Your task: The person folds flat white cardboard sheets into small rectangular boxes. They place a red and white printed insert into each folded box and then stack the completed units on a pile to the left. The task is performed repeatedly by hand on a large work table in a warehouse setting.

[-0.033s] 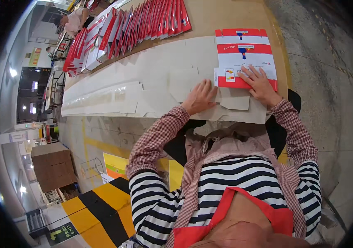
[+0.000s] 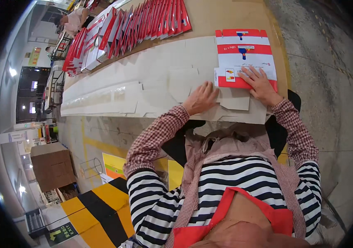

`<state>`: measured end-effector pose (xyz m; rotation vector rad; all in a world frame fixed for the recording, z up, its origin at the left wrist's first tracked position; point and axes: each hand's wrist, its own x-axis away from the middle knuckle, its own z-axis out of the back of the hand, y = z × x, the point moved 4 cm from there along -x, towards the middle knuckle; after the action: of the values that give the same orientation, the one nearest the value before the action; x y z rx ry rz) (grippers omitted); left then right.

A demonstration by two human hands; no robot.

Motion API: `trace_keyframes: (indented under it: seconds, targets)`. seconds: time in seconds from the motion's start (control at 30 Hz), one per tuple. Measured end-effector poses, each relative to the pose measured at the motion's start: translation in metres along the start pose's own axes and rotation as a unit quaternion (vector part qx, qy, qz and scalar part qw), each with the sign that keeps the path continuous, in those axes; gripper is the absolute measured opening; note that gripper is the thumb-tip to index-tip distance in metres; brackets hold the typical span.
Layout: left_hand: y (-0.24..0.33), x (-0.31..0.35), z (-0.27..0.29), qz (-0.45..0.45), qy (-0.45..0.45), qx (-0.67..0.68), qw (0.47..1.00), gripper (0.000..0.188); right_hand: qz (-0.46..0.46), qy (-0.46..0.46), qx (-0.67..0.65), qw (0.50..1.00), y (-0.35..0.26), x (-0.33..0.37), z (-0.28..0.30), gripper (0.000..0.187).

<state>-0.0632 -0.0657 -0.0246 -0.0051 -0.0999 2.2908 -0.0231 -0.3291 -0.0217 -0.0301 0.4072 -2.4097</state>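
A flattened red and white carton (image 2: 231,58) lies at the right end of the worktable, over sheets of plain grey cardboard (image 2: 160,84). Across its near right part rests my right hand (image 2: 263,85), fingers spread flat and pressing on the printed face. My left hand (image 2: 202,98) is on the cardboard just left of the carton's near left corner. Its fingers are loosely bent, with the tips close to the carton's side flap, and no held thing shows in it. The underside of the left fingers is hidden.
Many folded red and white cartons (image 2: 151,20) stand in a leaning row at the table's far left. A brown cardboard box (image 2: 52,165) and a yellow-and-black striped surface (image 2: 98,211) are on my left. Another person (image 2: 75,22) is far off at upper left.
My left hand's fingers have bent a little more and shifted slightly right, toward the carton's edge. The right hand and the carton have stayed in place.
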Motion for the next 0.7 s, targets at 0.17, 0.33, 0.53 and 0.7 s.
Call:
trace_keyframes:
  seconds: [0.17,0.33,0.53,0.7]
  targets:
    - [-0.027,-0.055,0.030,0.043,-0.216,0.114,0.969,0.029,0.002,0.173,-0.260,0.950,0.028,0.016,0.029,0.077]
    - [-0.100,-0.085,0.007,0.065,-0.252,0.302,0.917,0.037,0.037,0.149,0.007,0.988,0.009,-0.003,0.005,0.068]
    - [-0.137,-0.018,-0.006,0.263,-0.107,0.523,0.804,0.051,0.019,0.091,0.024,0.995,0.008,0.005,-0.012,0.060]
    - [-0.086,0.006,-0.005,0.354,-0.085,0.346,0.864,0.041,0.014,0.036,-0.175,0.984,0.010,-0.015,-0.017,0.058]
